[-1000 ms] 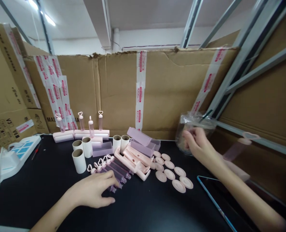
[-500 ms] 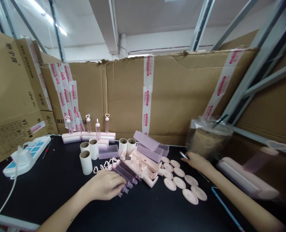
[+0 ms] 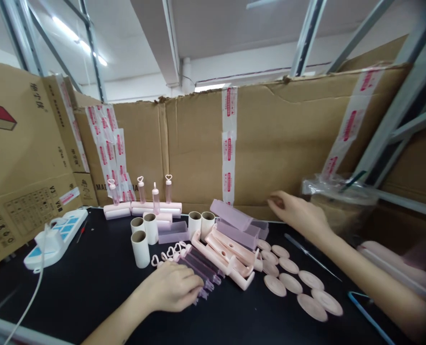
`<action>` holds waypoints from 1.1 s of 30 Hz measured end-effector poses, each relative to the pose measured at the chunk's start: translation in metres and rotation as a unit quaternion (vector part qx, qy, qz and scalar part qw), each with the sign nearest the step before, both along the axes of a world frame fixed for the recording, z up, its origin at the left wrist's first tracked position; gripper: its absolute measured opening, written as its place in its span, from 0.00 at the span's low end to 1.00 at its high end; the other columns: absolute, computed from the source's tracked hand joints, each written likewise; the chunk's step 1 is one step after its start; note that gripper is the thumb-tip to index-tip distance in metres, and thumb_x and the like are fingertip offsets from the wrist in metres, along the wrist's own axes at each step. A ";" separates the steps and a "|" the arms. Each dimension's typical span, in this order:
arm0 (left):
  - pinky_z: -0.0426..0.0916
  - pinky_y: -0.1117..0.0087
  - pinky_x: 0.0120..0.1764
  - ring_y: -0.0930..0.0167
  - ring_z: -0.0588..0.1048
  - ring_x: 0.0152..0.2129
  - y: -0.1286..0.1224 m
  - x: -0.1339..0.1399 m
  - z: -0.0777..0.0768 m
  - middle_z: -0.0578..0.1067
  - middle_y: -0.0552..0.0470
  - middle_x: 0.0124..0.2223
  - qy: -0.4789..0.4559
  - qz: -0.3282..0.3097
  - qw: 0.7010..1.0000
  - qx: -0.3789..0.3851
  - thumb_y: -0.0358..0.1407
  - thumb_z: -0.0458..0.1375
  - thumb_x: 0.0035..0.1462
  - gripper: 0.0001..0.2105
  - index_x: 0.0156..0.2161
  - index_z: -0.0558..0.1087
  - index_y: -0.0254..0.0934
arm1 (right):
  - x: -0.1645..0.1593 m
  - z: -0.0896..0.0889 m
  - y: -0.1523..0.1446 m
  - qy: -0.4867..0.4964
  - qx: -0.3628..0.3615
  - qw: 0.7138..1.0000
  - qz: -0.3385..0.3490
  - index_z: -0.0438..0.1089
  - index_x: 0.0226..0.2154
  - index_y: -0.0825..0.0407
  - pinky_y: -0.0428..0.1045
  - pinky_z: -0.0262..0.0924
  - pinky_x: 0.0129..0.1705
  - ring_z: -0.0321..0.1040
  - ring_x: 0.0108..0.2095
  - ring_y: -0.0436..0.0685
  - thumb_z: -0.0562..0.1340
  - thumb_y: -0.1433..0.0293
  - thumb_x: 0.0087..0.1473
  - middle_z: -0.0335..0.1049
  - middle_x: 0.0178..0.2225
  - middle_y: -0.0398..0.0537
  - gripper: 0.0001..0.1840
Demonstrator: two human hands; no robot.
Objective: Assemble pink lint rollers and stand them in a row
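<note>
My left hand [image 3: 177, 286] rests on the near part of a row of translucent purple tubes [image 3: 203, 268] with pink heart-shaped handles [image 3: 170, 251]. Its fingers curl over the tubes and partly hide them. My right hand [image 3: 293, 211] is raised in front of the cardboard, slightly blurred, its fingers bent and apart with nothing seen in them. Below it a thin pointed metal tool [image 3: 311, 256] lies on the black table. Between the hands sit pale pink curved plastic housings [image 3: 230, 254] and several pink oval discs [image 3: 288, 282].
White cardboard tubes [image 3: 141, 249] and purple troughs [image 3: 236, 230] stand behind. Pink rollers [image 3: 157, 208] with upright heart-topped tubes line the back. A power strip [image 3: 56, 239] lies left. At right are a bagged cup [image 3: 345, 206], a blue-edged object [image 3: 371, 316] and a cardboard wall [image 3: 194, 143].
My right hand has lifted off the metal tool, leaving it on the table. My left hand stays on the purple tubes. The whole view has shifted slightly.
</note>
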State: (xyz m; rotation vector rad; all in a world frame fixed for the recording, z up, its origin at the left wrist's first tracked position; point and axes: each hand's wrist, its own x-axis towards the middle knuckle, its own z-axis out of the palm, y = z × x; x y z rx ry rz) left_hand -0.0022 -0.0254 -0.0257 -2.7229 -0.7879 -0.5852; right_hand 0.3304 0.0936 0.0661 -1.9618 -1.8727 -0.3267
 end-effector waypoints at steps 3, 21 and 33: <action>0.61 0.71 0.24 0.72 0.73 0.22 0.001 0.000 -0.002 0.73 0.54 0.26 -0.001 0.000 1.000 0.021 0.32 0.48 0.59 0.07 0.37 0.67 0.37 | -0.071 0.028 0.018 0.004 0.035 0.997 0.072 0.64 0.48 0.49 0.53 0.60 0.41 0.68 0.46 0.62 0.51 0.63 0.59 0.71 0.46 0.52 0.17; 0.58 0.69 0.22 0.72 0.70 0.20 0.008 0.004 -0.014 0.70 0.55 0.23 -0.043 0.047 0.993 0.098 0.32 0.49 0.56 0.06 0.32 0.68 0.37 | -0.273 0.003 0.095 0.087 -0.136 0.972 0.172 0.64 0.48 0.54 0.57 0.65 0.42 0.67 0.43 0.57 0.58 0.66 0.58 0.66 0.48 0.51 0.17; 0.64 0.68 0.32 0.70 0.71 0.26 -0.004 0.005 0.002 0.71 0.53 0.28 -0.221 0.067 0.968 -0.099 0.35 0.52 0.57 0.07 0.40 0.68 0.38 | -0.205 0.086 0.047 0.246 0.042 0.929 0.273 0.66 0.39 0.56 0.52 0.66 0.38 0.71 0.36 0.55 0.56 0.60 0.57 0.71 0.36 0.49 0.15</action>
